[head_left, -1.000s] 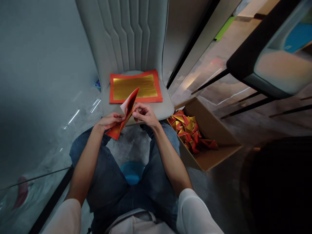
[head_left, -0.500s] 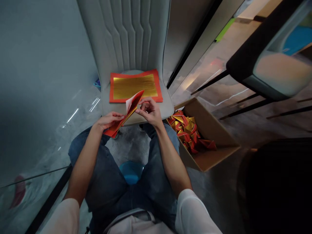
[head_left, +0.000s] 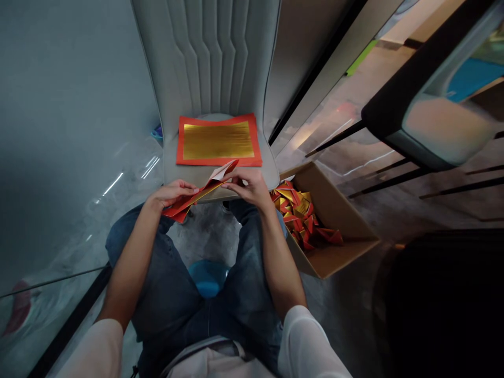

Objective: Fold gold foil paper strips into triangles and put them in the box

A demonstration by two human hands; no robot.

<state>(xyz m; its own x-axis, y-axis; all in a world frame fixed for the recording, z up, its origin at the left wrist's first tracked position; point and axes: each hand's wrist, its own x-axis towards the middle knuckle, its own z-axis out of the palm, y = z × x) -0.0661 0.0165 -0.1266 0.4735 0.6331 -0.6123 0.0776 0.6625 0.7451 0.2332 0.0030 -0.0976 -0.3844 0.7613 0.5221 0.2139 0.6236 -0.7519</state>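
Note:
A partly folded sheet of red and gold paper (head_left: 202, 193) is held between my two hands over my knees, its pale inner side showing near the top. My left hand (head_left: 173, 193) is closed on its left part, thumb on top. At the upper right edge, my right hand (head_left: 248, 185) pinches the paper between thumb and fingers. Just beyond, a stack of flat red sheets with gold centres (head_left: 218, 140) lies on the seat of a grey chair (head_left: 171, 152).
To the right on the floor stands an open cardboard box (head_left: 346, 210) with several folded red and gold paper pieces (head_left: 299, 210) inside. A blue basin (head_left: 208, 278) is on the floor between my legs. Another chair (head_left: 417, 115) stands at the right, a glass wall (head_left: 59, 131) at the left.
My right hand has moved slightly down and right, and the paper's raised upper end has tilted lower to the right. My left hand still holds the paper's left part.

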